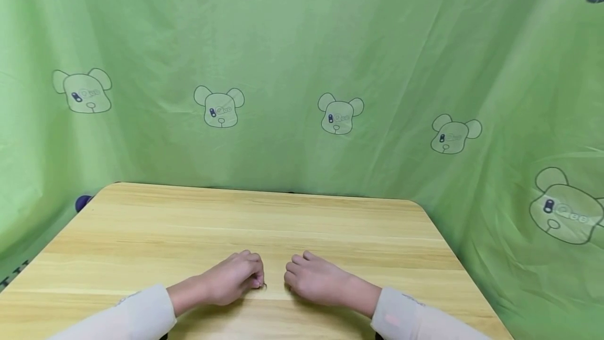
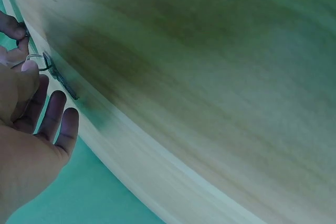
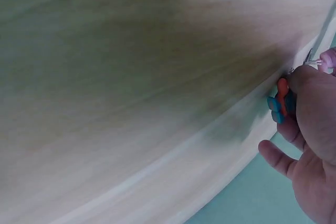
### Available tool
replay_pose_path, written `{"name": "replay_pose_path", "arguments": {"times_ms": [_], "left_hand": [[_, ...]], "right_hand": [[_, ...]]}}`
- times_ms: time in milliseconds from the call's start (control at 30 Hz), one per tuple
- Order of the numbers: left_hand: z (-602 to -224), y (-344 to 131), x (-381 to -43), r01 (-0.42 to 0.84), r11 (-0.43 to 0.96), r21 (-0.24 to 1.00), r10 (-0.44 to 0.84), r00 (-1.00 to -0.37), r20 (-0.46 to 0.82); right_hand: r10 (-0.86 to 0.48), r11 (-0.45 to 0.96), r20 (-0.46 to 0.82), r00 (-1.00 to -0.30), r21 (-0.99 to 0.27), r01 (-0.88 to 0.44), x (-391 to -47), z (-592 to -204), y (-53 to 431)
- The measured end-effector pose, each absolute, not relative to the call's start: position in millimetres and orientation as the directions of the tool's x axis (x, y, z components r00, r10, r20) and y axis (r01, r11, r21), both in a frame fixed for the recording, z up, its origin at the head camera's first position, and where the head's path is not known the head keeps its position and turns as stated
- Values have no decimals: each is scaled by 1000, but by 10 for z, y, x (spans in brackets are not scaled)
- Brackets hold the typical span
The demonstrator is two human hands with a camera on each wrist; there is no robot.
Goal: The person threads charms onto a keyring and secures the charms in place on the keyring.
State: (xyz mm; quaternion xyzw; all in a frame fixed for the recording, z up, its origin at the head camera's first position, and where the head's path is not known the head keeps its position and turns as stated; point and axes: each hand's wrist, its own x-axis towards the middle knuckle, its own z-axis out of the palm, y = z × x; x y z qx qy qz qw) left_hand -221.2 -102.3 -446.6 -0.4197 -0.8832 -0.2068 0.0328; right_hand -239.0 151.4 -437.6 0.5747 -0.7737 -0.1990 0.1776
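Observation:
My left hand (image 1: 232,278) is low over the table and pinches a thin metal ring (image 2: 34,56) between thumb and forefinger. From the ring hangs a dark, narrow metal piece (image 2: 64,83), perhaps a key; its kind is not clear. A short gap to the right, my right hand (image 1: 318,279) pinches a small orange and blue charm (image 3: 282,97), partly hidden behind the thumb. The right hand's little finger stands away from the charm. In the head view the hands' backs hide most of what they hold.
A pale wood table (image 1: 226,214) with rounded far corners lies under both hands. Green curtains (image 1: 283,41) printed with bear heads enclose its back and sides.

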Motion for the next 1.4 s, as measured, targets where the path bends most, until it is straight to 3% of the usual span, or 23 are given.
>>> {"name": "replay_pose_path", "arguments": {"times_ms": [200, 433, 600, 833, 1400], "left_hand": [[-4463, -1028, -2212, 740, 569, 360, 705, -664, 251], [-4471, -1038, -2240, 726, 549, 415, 674, -677, 295], [-4464, -1045, -2277, 697, 559, 450, 639, -708, 302], [-4427, -1060, -2326, 624, 565, 539, 577, -767, 282], [-4270, -1039, -2459, 559, 509, 655, 452, -821, 349]], "right_hand": [[-956, 248, 8, -293, 556, -794, -2420, -4400, 1470], [-936, 352, 77, -344, 254, -901, -2490, -4420, 1506], [-922, 383, 103, -372, 112, -917, -2523, -4408, 1541], [-898, 427, 114, -424, 3, -904, -2536, -4350, 1531], [-804, 481, 282, -523, -208, -852, -2659, -4047, 1513]]}}
